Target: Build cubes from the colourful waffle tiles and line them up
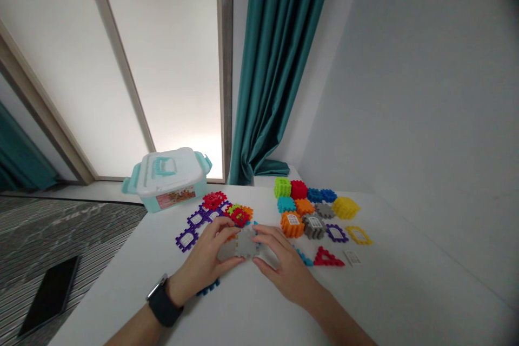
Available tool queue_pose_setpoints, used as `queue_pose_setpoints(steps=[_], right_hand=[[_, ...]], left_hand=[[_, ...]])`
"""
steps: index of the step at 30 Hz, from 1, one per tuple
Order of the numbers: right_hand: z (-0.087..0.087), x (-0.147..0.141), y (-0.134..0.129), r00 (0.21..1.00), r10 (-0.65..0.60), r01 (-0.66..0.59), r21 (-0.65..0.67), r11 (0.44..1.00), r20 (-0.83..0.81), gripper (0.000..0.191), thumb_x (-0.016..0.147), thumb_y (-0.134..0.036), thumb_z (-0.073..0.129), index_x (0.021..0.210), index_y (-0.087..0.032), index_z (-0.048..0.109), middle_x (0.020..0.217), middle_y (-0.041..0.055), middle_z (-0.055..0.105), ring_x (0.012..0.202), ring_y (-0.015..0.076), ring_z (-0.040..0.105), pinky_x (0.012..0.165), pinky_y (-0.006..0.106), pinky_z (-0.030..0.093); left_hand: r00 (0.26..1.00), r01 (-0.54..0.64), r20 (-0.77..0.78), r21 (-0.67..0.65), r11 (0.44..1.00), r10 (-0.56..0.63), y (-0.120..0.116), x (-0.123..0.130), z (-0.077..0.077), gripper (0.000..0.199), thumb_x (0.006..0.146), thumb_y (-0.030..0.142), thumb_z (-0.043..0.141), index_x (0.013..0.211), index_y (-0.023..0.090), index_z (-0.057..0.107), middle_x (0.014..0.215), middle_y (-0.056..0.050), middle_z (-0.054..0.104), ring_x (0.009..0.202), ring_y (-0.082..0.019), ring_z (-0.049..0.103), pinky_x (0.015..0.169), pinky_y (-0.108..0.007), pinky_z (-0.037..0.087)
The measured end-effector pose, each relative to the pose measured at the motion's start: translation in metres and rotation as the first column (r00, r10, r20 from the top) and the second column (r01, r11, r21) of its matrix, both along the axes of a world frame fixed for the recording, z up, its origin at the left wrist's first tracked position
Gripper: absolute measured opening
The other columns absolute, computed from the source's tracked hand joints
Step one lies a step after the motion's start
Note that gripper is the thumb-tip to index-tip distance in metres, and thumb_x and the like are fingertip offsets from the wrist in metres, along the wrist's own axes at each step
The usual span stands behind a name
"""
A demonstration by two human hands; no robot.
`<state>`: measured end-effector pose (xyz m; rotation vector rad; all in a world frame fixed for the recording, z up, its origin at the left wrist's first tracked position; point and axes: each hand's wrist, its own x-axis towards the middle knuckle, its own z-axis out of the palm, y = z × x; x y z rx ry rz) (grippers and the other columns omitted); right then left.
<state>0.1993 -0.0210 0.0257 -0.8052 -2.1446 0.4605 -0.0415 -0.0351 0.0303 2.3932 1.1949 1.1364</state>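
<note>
Between my two hands is a grey interlocking building tile [247,243] with a notched edge. My left hand [214,248], a dark watch [164,303] on its wrist, grips the tile's left side between thumb and fingers. On the opposite side my right hand [279,259] pinches the tile the same way. Right behind them lie red tiles [239,216] and orange ones, partly hidden by my fingers. A dark blue tile [208,287] shows under my left wrist. Beside my right hand sits a light blue piece [304,257], partly covered.
Purple window-frame tiles [187,239] and a red tile [214,200] lie at left. Stacks of tiles, such as an orange stack [292,224] and a yellow stack [345,208], stand at right near a red triangle [327,257]. A lidded plastic box [170,178] stands at the table's [251,319] back left.
</note>
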Motion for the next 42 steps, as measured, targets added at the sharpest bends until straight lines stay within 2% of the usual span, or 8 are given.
queue_pose_setpoints(steps=[5, 10, 13, 17, 27, 35, 39, 42], right_hand=[[0.002, 0.001, 0.002, 0.999, 0.042, -0.042, -0.046, 0.998, 0.009, 0.029, 0.089, -0.014, 0.065, 0.115, -0.027, 0.059, 0.134, 0.0075, 0.061, 0.124, 0.0218, 0.057, 0.106, 0.039, 0.047], [0.001, 0.002, 0.003, 1.0, 0.016, -0.015, -0.071, 0.997, 0.009, 0.024, 0.087, -0.014, 0.068, 0.105, -0.026, 0.058, 0.123, 0.0066, 0.061, 0.118, 0.022, 0.058, 0.102, 0.037, 0.048], [-0.002, 0.001, 0.002, 1.0, -0.007, 0.008, -0.08, 0.997, 0.006, 0.024, 0.086, -0.014, 0.067, 0.105, -0.025, 0.056, 0.121, 0.0065, 0.058, 0.117, 0.022, 0.057, 0.101, 0.036, 0.047], [-0.006, -0.001, 0.002, 1.0, -0.027, 0.028, -0.076, 0.997, 0.006, 0.025, 0.086, -0.012, 0.066, 0.104, -0.025, 0.056, 0.118, 0.0058, 0.056, 0.115, 0.0216, 0.057, 0.101, 0.035, 0.047], [-0.005, -0.005, -0.001, 0.997, -0.075, 0.076, -0.063, 0.995, 0.025, 0.025, 0.085, -0.012, 0.067, 0.103, -0.025, 0.056, 0.113, 0.0053, 0.057, 0.11, 0.0221, 0.059, 0.097, 0.035, 0.049], [-0.006, -0.007, -0.002, 0.998, -0.059, 0.06, -0.042, 0.997, 0.003, 0.021, 0.093, -0.014, 0.057, 0.111, -0.025, 0.059, 0.109, 0.0059, 0.06, 0.106, 0.0217, 0.061, 0.096, 0.037, 0.052], [-0.004, -0.004, -0.002, 0.999, -0.052, 0.052, -0.054, 0.997, 0.006, 0.024, 0.092, -0.015, 0.057, 0.114, -0.026, 0.059, 0.115, 0.0072, 0.06, 0.112, 0.0223, 0.061, 0.1, 0.038, 0.051], [-0.002, -0.002, -0.002, 0.999, -0.042, 0.043, -0.062, 0.997, 0.024, 0.034, 0.09, -0.016, 0.061, 0.122, -0.026, 0.057, 0.132, 0.0091, 0.057, 0.125, 0.0237, 0.056, 0.107, 0.04, 0.048]], left_hand=[[0.999, 0.011, -0.041, -0.012, 1.0, -0.011, 0.0, -0.001, 0.002, 0.046, 0.085, 0.029, 0.077, 0.126, 0.025, 0.058, 0.125, -0.01, 0.056, 0.116, -0.027, 0.056, 0.1, -0.04, 0.05], [0.995, -0.052, -0.084, 0.001, 0.999, 0.052, 0.001, 0.001, 0.002, 0.047, 0.082, 0.028, 0.08, 0.124, 0.025, 0.059, 0.123, -0.009, 0.058, 0.113, -0.028, 0.057, 0.096, -0.041, 0.05], [0.993, -0.084, -0.086, 0.013, 0.996, 0.085, 0.003, 0.001, 0.001, 0.034, 0.083, 0.028, 0.079, 0.112, 0.023, 0.062, 0.119, -0.008, 0.061, 0.11, -0.028, 0.058, 0.093, -0.04, 0.049], [0.994, -0.055, -0.094, 0.011, 0.998, 0.056, 0.002, 0.003, 0.001, 0.017, 0.088, 0.023, 0.072, 0.103, 0.023, 0.063, 0.113, -0.006, 0.062, 0.105, -0.025, 0.06, 0.09, -0.037, 0.049], [0.997, -0.075, 0.011, 0.066, 0.995, 0.075, 0.002, 0.005, 0.001, 0.008, 0.091, 0.02, 0.065, 0.098, 0.023, 0.063, 0.108, -0.005, 0.063, 0.102, -0.022, 0.061, 0.089, -0.036, 0.049], [0.991, -0.113, 0.066, 0.0, 0.994, 0.112, 0.006, 0.002, 0.004, 0.011, 0.096, 0.024, 0.056, 0.088, 0.021, 0.063, 0.101, -0.006, 0.061, 0.096, -0.021, 0.061, 0.085, -0.034, 0.051], [0.99, -0.103, 0.087, -0.046, 0.994, 0.107, 0.006, -0.003, 0.009, 0.013, 0.097, 0.024, 0.055, 0.087, 0.021, 0.064, 0.102, -0.006, 0.061, 0.098, -0.021, 0.06, 0.087, -0.035, 0.051], [0.993, -0.064, 0.094, -0.076, 0.995, 0.071, 0.004, -0.003, 0.013, 0.014, 0.097, 0.024, 0.056, 0.087, 0.021, 0.065, 0.103, -0.006, 0.061, 0.099, -0.021, 0.06, 0.088, -0.034, 0.051]])
